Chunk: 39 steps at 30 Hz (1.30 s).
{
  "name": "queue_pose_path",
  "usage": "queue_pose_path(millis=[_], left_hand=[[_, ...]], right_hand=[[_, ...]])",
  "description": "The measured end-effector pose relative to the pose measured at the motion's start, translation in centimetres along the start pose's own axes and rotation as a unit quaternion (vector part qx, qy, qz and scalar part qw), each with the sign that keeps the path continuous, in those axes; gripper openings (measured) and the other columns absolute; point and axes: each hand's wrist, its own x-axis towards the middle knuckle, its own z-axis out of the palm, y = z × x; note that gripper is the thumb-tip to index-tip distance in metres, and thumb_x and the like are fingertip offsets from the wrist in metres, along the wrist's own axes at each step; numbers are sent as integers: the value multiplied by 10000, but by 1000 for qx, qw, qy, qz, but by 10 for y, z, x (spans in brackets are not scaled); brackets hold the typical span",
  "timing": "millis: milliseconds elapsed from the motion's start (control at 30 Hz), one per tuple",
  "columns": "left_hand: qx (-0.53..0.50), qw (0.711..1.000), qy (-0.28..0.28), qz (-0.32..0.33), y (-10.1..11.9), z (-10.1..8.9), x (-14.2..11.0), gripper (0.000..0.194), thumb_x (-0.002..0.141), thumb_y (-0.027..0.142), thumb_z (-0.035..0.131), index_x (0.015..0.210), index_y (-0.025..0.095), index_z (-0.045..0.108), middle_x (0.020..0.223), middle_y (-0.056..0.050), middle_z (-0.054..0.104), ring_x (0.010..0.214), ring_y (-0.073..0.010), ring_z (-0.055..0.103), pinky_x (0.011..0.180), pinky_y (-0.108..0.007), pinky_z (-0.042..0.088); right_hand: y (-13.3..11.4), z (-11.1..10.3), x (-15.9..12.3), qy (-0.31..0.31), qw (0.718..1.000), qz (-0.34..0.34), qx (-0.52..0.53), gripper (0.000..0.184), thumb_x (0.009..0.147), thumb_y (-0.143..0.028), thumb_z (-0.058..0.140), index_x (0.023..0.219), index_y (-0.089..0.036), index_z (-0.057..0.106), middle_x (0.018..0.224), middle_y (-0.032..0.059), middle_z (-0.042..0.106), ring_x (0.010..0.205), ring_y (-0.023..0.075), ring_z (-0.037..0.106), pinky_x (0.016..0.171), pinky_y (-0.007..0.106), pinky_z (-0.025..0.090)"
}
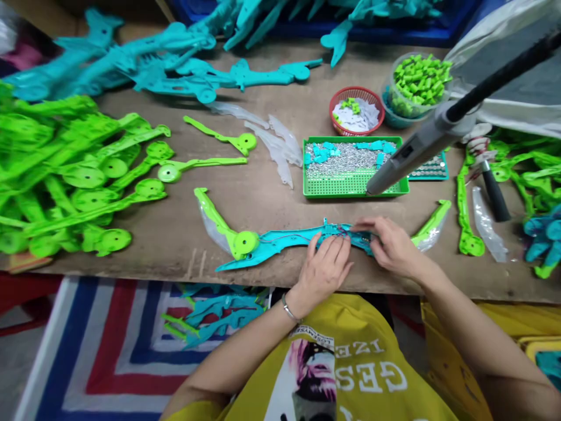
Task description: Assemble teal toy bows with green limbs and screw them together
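Observation:
A long toy bow assembly lies near the table's front edge: a teal middle shell (280,242) with thin wires in it, and a bright green limb (219,225) at each end. My left hand (326,266) rests on the teal middle with its fingers lying flat on the part. My right hand (392,242) is just to its right, fingers curled and pinching at the wiring inside the shell. What the fingertips pinch is too small to make out.
A green tray (350,186) of small screws and teal bits sits behind the hands, with a hanging grey power screwdriver (416,149) over it. A red basket (356,110) and a tub of green pieces (418,82) stand behind. Green limbs (74,175) pile at left, teal shells (175,64) at back.

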Motion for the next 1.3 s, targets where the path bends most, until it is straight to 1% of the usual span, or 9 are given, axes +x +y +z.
queue_pose_path(millis=[133, 200, 433, 600, 767, 867, 1000, 1167, 1300], left_hand=[[7, 1000, 22, 11, -2, 4, 0, 375, 991, 258, 521, 1329, 104, 577, 1240, -131, 703, 1164, -244, 621, 1151, -478, 315], [4, 1000, 18, 8, -2, 5, 0, 376, 981, 238, 530, 1334, 118, 578, 1242, -132, 702, 1172, -246, 620, 1152, -487, 314], [4, 1000, 7, -6, 2, 5, -1, 398, 972, 234, 529, 1352, 123, 573, 1259, -138, 689, 1190, -248, 604, 1150, -488, 323], [15, 1000, 6, -7, 4, 6, -6, 400, 986, 178, 444, 1366, 126, 558, 1313, -120, 660, 1234, -222, 562, 1136, -442, 345], [7, 999, 12, -28, 5, 12, -6, 308, 982, 176, 460, 1236, 159, 633, 1209, -95, 680, 1185, -223, 559, 1071, -418, 405], [-10, 999, -13, -30, 6, 11, -5, 267, 980, 194, 480, 1188, 176, 645, 1139, -92, 678, 1121, -223, 572, 1023, -413, 441], [-13, 999, -17, -29, 6, 9, -5, 343, 996, 211, 444, 1304, 147, 584, 1238, -117, 644, 1147, -223, 560, 1017, -404, 445], [-23, 999, 23, -28, 4, 6, -8, 383, 1012, 238, 416, 1347, 128, 565, 1306, -109, 626, 1161, -201, 547, 1003, -376, 450], [-31, 998, 43, -20, -1, -1, -9, 373, 1009, 256, 437, 1320, 128, 600, 1317, -81, 619, 1155, -180, 548, 951, -335, 459]], right_hand=[[6, -25, -18, 97, 986, 131, 21, 412, 793, -55, 447, 1160, -235, 500, 1047, 67, 746, 958, 235, 713, 840, 391, 534], [5, -26, -29, 103, 984, 147, 5, 367, 797, -66, 456, 1115, -244, 502, 963, 49, 756, 876, 232, 719, 806, 393, 537], [-7, 4, -50, 122, 990, 30, -69, 322, 834, -35, 488, 1084, -234, 533, 937, 51, 740, 856, 229, 679, 794, 393, 495], [-15, -2, -27, 101, 991, -19, -89, 268, 846, -31, 502, 1035, -216, 547, 891, 60, 693, 832, 235, 644, 738, 382, 462], [-43, 2, 47, 66, 993, -74, -58, 226, 894, -59, 458, 1040, -204, 551, 1011, 113, 673, 972, 264, 622, 839, 395, 492], [-63, 21, 110, 33, 996, -74, -44, 250, 901, -58, 406, 1059, -165, 567, 1079, 156, 653, 1042, 284, 604, 891, 409, 487], [-83, 54, 197, -9, 996, -73, -53, 287, 901, -95, 422, 1147, -120, 568, 1133, 191, 633, 1049, 295, 597, 910, 422, 470], [-94, 81, 293, -16, 991, -79, -104, 360, 879, -61, 408, 1208, -91, 554, 1209, 197, 615, 1111, 286, 578, 932, 383, 446], [-91, 94, 362, -3, 988, -85, -130, 421, 895, -33, 358, 1269, -66, 548, 1300, 234, 575, 1200, 317, 527, 1013, 436, 407]])
